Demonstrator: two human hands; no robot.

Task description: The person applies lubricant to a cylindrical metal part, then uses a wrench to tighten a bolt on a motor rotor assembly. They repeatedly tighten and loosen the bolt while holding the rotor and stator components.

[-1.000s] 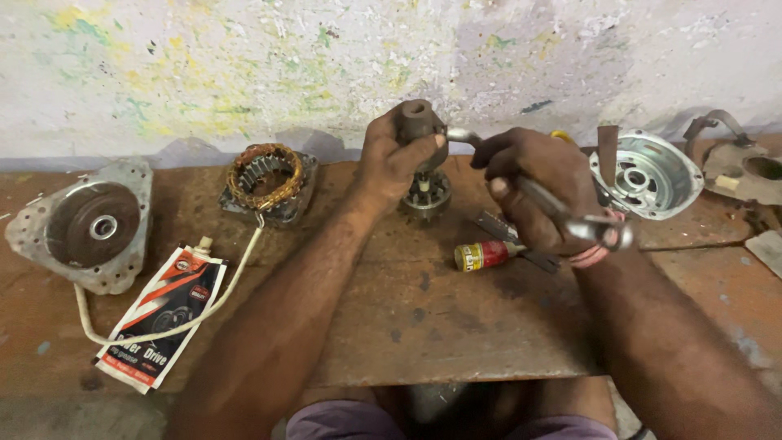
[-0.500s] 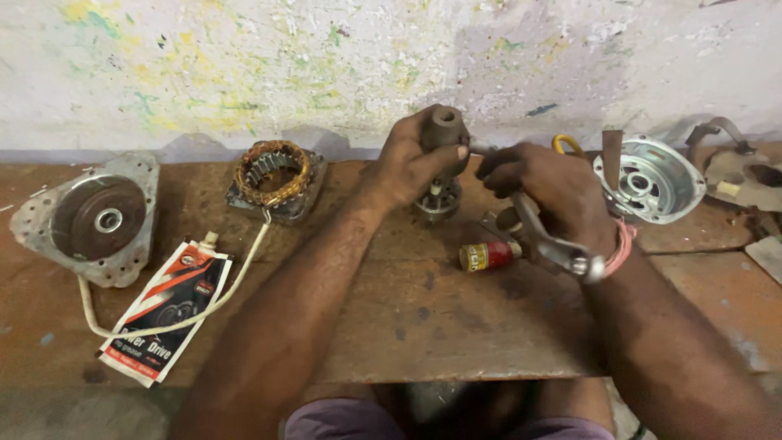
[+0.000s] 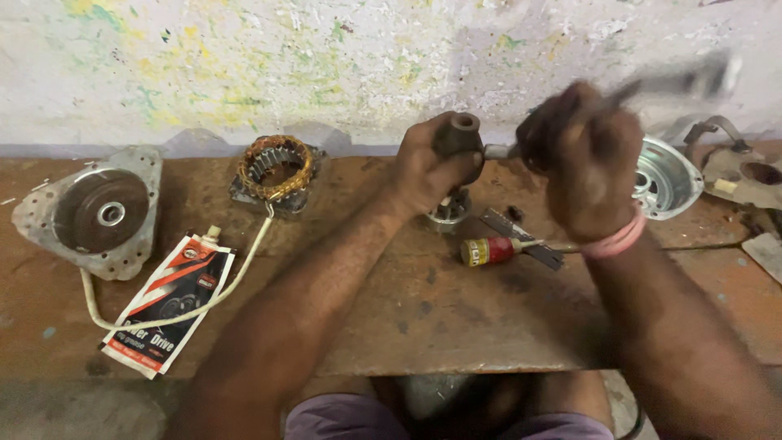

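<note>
My left hand (image 3: 423,175) grips a short dark metal tube (image 3: 459,134) that stands upright on a small toothed metal part (image 3: 450,210) on the rusty workbench (image 3: 456,326). Just right of the tube, my right hand (image 3: 586,171) is raised and wrapped around a long metal tool (image 3: 676,81). The tool is blurred by motion and points up to the right. A pink band sits on my right wrist.
A red-and-yellow-handled screwdriver (image 3: 489,250) and a flat metal strip (image 3: 521,236) lie under my right hand. A copper-wound stator (image 3: 275,167) with a white cable (image 3: 236,277), a grey housing (image 3: 98,212) and a grease packet (image 3: 171,301) lie left. A silver end cover (image 3: 664,179) sits right.
My right hand has swung the metal tool up from beside the bench to above the tube. My left hand has kept hold of the tube.
</note>
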